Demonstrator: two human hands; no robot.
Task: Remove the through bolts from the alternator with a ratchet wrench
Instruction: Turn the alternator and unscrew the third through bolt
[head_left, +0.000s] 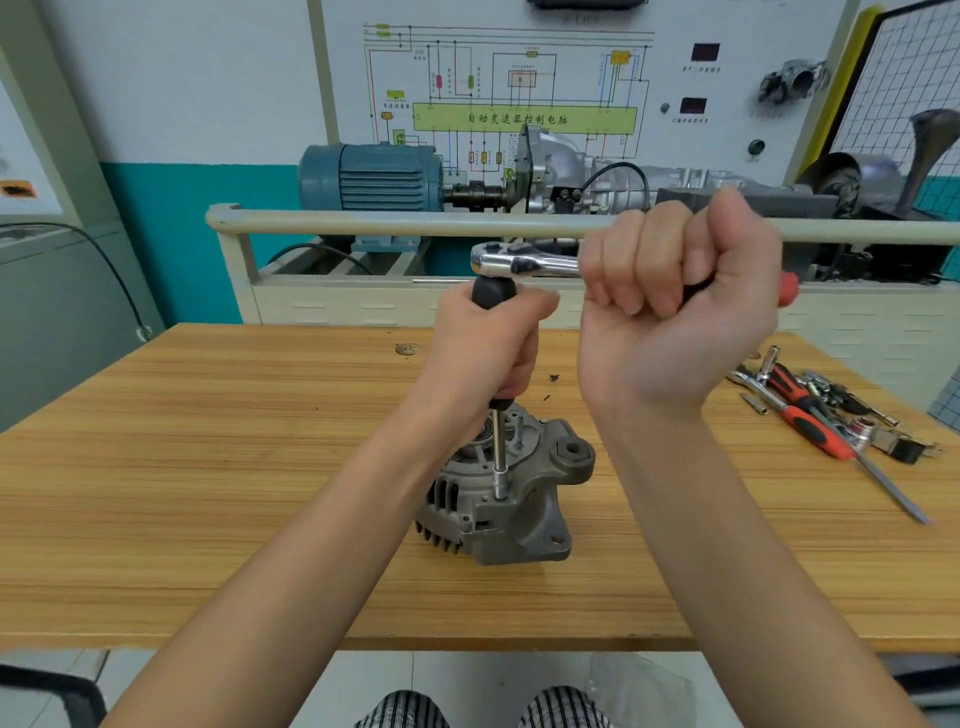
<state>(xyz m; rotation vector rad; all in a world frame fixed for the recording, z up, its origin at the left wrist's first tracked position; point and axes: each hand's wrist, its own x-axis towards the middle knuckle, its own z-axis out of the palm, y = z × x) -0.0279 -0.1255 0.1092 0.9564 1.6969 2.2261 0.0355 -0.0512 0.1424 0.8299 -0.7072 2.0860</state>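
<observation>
Right hand (675, 301) wraps the ratchet (524, 262) handle to swing it; left hand (488, 348) grips the black driver handle (493, 293), keeping the socket (501, 483) upright on the alternator (506, 499) standing mid-table (208, 467).

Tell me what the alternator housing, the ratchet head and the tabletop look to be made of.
Alternator housing: dull grey cast metal, probably aluminium, matte and rough.
Ratchet head: polished, likely chromed steel, with mirror-like glints.
Tabletop: wood or wood-look laminate, striped light-brown grain; which one is unclear.
</observation>
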